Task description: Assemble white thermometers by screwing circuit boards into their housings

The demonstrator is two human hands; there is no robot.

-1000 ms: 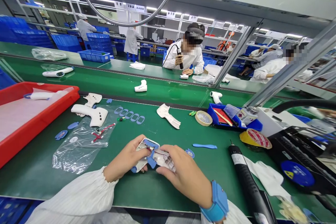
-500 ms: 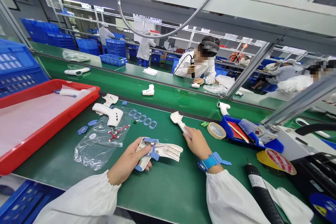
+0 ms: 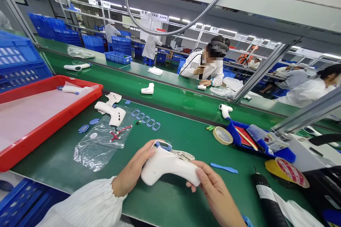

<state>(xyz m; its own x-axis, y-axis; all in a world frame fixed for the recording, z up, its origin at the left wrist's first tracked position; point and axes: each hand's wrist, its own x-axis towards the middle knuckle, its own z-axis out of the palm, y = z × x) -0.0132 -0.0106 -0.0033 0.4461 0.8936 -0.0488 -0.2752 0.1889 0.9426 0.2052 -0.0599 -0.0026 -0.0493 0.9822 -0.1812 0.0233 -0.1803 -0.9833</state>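
My left hand (image 3: 134, 168) is closed on the thermometer body, a white gun-shaped half shell (image 3: 183, 155) fitted with a blue-framed display (image 3: 163, 145). Its handle shows behind a second, smooth white half shell (image 3: 170, 165). My right hand (image 3: 210, 181) grips that second shell by its handle end. The two halves lie side by side, with a gap visible along the handle; whether they touch at the head I cannot tell. My left fingers are partly hidden behind the parts. To the right, a blue plastic strip-like tool (image 3: 223, 167) lies on the green table.
White shells (image 3: 117, 116), a clear bag (image 3: 93, 152), red wires (image 3: 119, 133) and blue oval frames (image 3: 146, 119) lie left of centre. A red tray (image 3: 77, 113) stands left. Tape (image 3: 222, 136), a blue bin (image 3: 262, 154) and an electric screwdriver (image 3: 268, 198) are right. A co-worker (image 3: 206, 64) sits opposite.
My right hand has brought the second half shell from the table's far side back to the thermometer body. The body is now mostly covered by it. The view has shifted slightly.
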